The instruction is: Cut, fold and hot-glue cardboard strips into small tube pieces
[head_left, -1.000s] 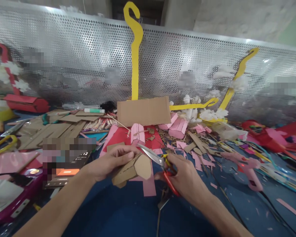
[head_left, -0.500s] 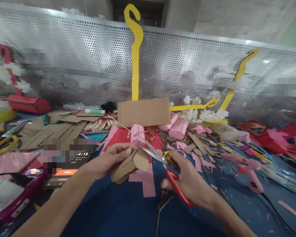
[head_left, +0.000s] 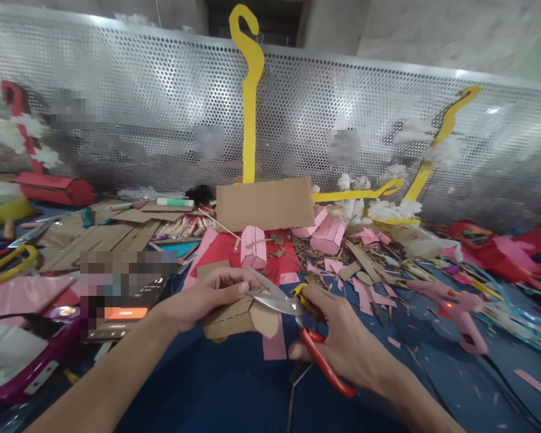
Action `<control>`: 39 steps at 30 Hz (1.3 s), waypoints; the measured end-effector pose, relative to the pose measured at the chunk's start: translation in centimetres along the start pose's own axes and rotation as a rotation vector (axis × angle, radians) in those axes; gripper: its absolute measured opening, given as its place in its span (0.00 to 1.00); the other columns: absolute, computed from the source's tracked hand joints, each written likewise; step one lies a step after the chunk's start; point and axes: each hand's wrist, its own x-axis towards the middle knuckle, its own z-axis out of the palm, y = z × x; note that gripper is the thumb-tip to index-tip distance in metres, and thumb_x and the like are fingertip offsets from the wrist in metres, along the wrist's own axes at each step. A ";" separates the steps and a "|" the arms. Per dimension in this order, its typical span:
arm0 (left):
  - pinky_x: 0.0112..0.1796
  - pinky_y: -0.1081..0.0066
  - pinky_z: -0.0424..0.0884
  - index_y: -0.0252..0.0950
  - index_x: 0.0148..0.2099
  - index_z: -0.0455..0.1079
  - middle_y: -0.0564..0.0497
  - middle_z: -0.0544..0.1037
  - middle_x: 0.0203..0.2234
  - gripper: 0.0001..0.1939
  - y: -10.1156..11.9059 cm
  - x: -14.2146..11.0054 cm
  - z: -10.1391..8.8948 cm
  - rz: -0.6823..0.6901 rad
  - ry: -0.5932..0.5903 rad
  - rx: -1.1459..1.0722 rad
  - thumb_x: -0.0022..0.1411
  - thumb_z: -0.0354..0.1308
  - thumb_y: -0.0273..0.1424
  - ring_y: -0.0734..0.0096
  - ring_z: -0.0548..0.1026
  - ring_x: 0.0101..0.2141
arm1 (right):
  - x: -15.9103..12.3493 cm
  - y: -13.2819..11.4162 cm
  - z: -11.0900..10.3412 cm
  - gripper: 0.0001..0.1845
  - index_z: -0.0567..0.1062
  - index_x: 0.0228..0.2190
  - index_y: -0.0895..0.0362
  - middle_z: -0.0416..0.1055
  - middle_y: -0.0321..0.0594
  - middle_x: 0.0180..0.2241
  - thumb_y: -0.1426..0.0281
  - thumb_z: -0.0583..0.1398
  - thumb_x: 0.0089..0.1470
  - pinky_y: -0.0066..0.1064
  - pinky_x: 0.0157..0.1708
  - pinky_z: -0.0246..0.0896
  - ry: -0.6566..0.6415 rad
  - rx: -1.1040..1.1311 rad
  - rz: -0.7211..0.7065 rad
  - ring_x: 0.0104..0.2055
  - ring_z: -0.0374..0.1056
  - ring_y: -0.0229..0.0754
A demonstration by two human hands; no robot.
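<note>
My left hand (head_left: 216, 294) pinches a small folded cardboard box (head_left: 229, 319) with a many-sided end flap, its thumb on top. In my right hand (head_left: 333, 325) is a pair of scissors (head_left: 279, 300) with red and yellow handles. The blades stand apart and reach over the upper edge of the box, close to the left fingertips. Below the box lies a strip of pink paper (head_left: 274, 346). Just beyond my hands a pink paper-covered box (head_left: 253, 246) rests on red paper (head_left: 216, 249).
A cardboard block with a tall yellow hook (head_left: 249, 120) stands at the back against a perforated metal panel (head_left: 162, 102). To the right lies a pink glue gun (head_left: 455, 310) among paper scraps. A phone (head_left: 130, 307) and stacked cardboard (head_left: 99, 240) are on the left.
My right hand has opened the scissors and brought the blades over the box edge. The red handle has swung down and outward. My left hand keeps its hold on the box.
</note>
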 end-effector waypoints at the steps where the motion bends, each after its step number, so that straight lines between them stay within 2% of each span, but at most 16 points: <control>1: 0.32 0.79 0.70 0.36 0.43 0.83 0.48 0.83 0.32 0.15 -0.1 0.0 -0.1 -0.003 -0.004 0.007 0.62 0.71 0.42 0.75 0.77 0.29 | 0.0 0.0 0.1 0.25 0.62 0.29 0.53 0.67 0.32 0.30 0.60 0.73 0.47 0.29 0.28 0.51 0.004 -0.005 0.003 0.29 0.56 0.38; 6: 0.31 0.78 0.70 0.36 0.44 0.84 0.47 0.83 0.32 0.14 -0.4 0.0 -0.2 -0.009 -0.005 -0.015 0.63 0.71 0.41 0.74 0.78 0.29 | 0.0 0.3 0.5 0.29 0.58 0.24 0.52 0.60 0.27 0.23 0.56 0.73 0.48 0.28 0.24 0.44 0.032 -0.037 0.036 0.25 0.49 0.35; 13: 0.26 0.80 0.68 0.35 0.42 0.83 0.49 0.82 0.28 0.13 -0.5 0.1 -0.2 -0.025 0.002 -0.058 0.63 0.70 0.40 0.77 0.75 0.25 | 0.1 0.5 0.6 0.31 0.58 0.24 0.52 0.56 0.26 0.21 0.49 0.71 0.49 0.29 0.23 0.41 0.074 -0.050 0.021 0.24 0.46 0.34; 18: 0.29 0.78 0.72 0.35 0.41 0.83 0.48 0.84 0.30 0.15 -0.5 0.0 0.0 -0.050 0.021 -0.113 0.57 0.75 0.41 0.73 0.78 0.28 | 0.1 0.8 0.8 0.34 0.55 0.22 0.52 0.52 0.24 0.19 0.50 0.72 0.49 0.29 0.23 0.40 0.091 -0.053 0.005 0.24 0.43 0.34; 23: 0.29 0.80 0.71 0.35 0.41 0.83 0.50 0.82 0.29 0.14 -0.3 0.0 0.2 -0.061 0.015 -0.098 0.58 0.74 0.40 0.76 0.76 0.27 | 0.2 1.3 1.1 0.36 0.52 0.20 0.52 0.46 0.25 0.19 0.50 0.71 0.50 0.29 0.22 0.37 0.100 0.015 0.055 0.25 0.40 0.34; 28: 0.26 0.79 0.68 0.33 0.39 0.80 0.51 0.78 0.26 0.15 -0.3 0.0 0.0 -0.051 -0.019 -0.054 0.63 0.70 0.42 0.77 0.72 0.24 | 0.4 1.6 0.7 0.27 0.59 0.22 0.53 0.52 0.26 0.22 0.56 0.70 0.52 0.28 0.23 0.42 0.114 0.089 0.099 0.26 0.46 0.34; 32: 0.27 0.77 0.71 0.34 0.41 0.79 0.50 0.79 0.28 0.17 -0.2 0.0 0.3 -0.024 0.000 -0.082 0.62 0.71 0.43 0.75 0.75 0.25 | 0.3 1.8 0.4 0.17 0.64 0.28 0.54 0.60 0.30 0.25 0.60 0.65 0.56 0.28 0.26 0.49 0.102 0.118 0.059 0.27 0.52 0.36; 35: 0.28 0.77 0.73 0.34 0.42 0.79 0.50 0.80 0.29 0.18 -0.1 0.1 0.5 -0.025 0.014 -0.104 0.60 0.72 0.44 0.74 0.77 0.26 | 0.3 1.7 0.4 0.16 0.66 0.29 0.54 0.62 0.32 0.26 0.58 0.62 0.59 0.30 0.26 0.51 0.082 0.171 0.055 0.28 0.54 0.37; 39: 0.29 0.77 0.74 0.33 0.43 0.79 0.51 0.80 0.29 0.18 -0.3 0.1 0.3 -0.045 0.086 -0.143 0.60 0.73 0.42 0.74 0.77 0.27 | 0.3 1.3 0.3 0.18 0.64 0.30 0.54 0.57 0.30 0.26 0.54 0.60 0.60 0.30 0.25 0.50 0.056 0.239 0.092 0.26 0.51 0.36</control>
